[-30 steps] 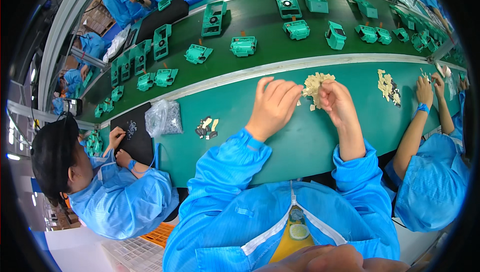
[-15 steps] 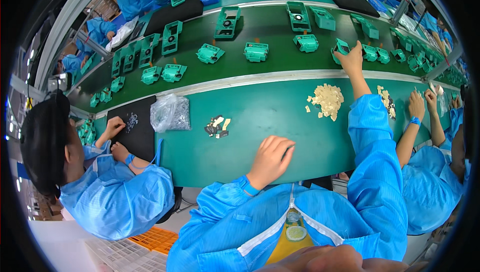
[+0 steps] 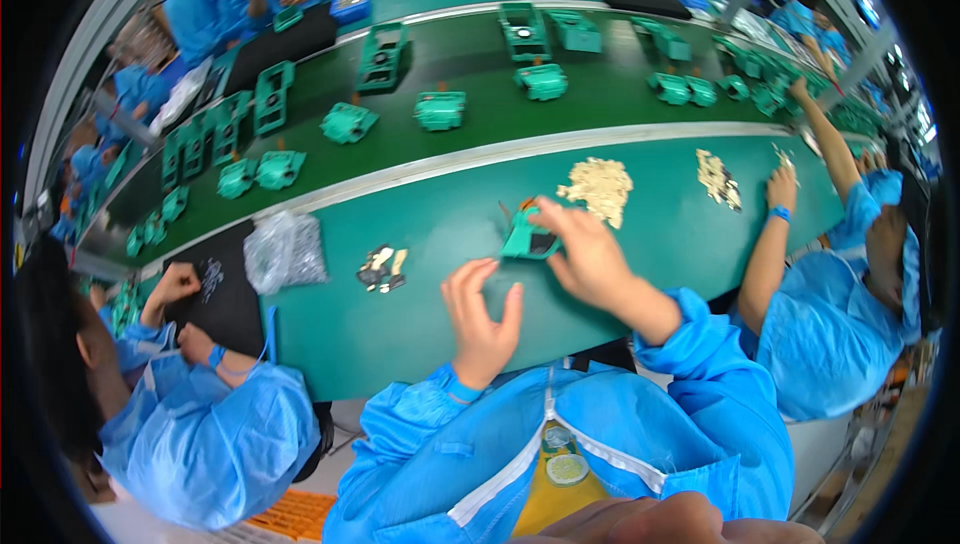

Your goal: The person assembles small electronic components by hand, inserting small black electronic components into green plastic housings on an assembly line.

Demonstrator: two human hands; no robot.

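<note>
A small green plastic housing (image 3: 522, 238) is in my right hand (image 3: 592, 262), gripped at its right side between thumb and fingers, just over the green worktable (image 3: 400, 344). A dark recess shows on it, and something orange at its top edge. My left hand (image 3: 480, 319) is held just below and to the left of the housing, fingers and thumb apart, with nothing in it. Behind my right hand lies a heap of pale flat pieces (image 3: 600, 189). Farther left on the table is a small group of black and pale pieces (image 3: 382, 269).
Beyond a metal rail, a dark green conveyor belt (image 3: 320, 162) carries several green housings (image 3: 440, 111). A clear bag of small parts (image 3: 285, 252) lies at left beside a black mat (image 3: 228, 289). Co-workers in blue sit close on the left (image 3: 210, 424) and right (image 3: 840, 334).
My right hand has come back from the belt to the table, bringing the green housing. My left hand has lifted and opened toward it. The whole view has shifted slightly.
</note>
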